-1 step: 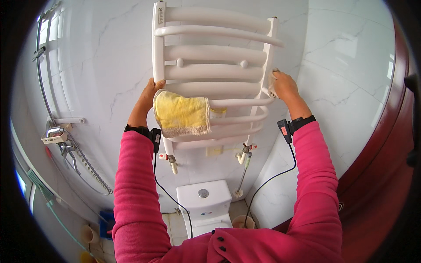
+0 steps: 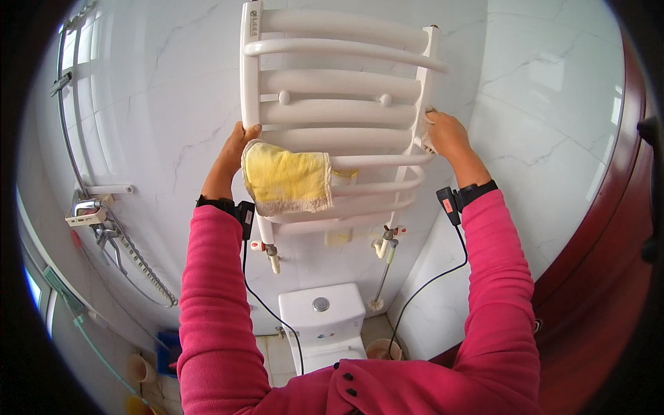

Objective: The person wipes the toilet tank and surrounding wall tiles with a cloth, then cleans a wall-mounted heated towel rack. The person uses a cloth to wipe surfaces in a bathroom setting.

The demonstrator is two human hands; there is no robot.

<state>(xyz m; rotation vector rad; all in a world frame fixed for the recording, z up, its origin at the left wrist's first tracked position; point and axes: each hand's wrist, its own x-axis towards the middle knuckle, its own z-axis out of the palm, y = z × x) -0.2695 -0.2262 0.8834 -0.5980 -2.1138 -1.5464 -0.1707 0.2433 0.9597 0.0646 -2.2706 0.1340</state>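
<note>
A white towel-rail radiator (image 2: 339,81) is fixed to the tiled wall in front of me. My left hand (image 2: 238,142) is closed around its left upright, thumb on the front and the other fingers hidden behind. A yellow towel with a pale fringe (image 2: 287,178) hangs over a lower bar just beside that hand. My right hand (image 2: 449,137) presses a crumpled pale cloth (image 2: 427,138) against the right upright, its fingers bent around the cloth. Most of this cloth is covered by the hand.
Below the radiator are pipe valves (image 2: 270,250), a white toilet (image 2: 321,311) and a long-handled brush (image 2: 384,277). A shower set with hose (image 2: 93,214) is mounted at left. A dark red door (image 2: 588,304) stands at right. Black cables hang from both wrists.
My right hand has shifted very slightly at the right upright with the cloth. My left hand and the yellow towel stay in place.
</note>
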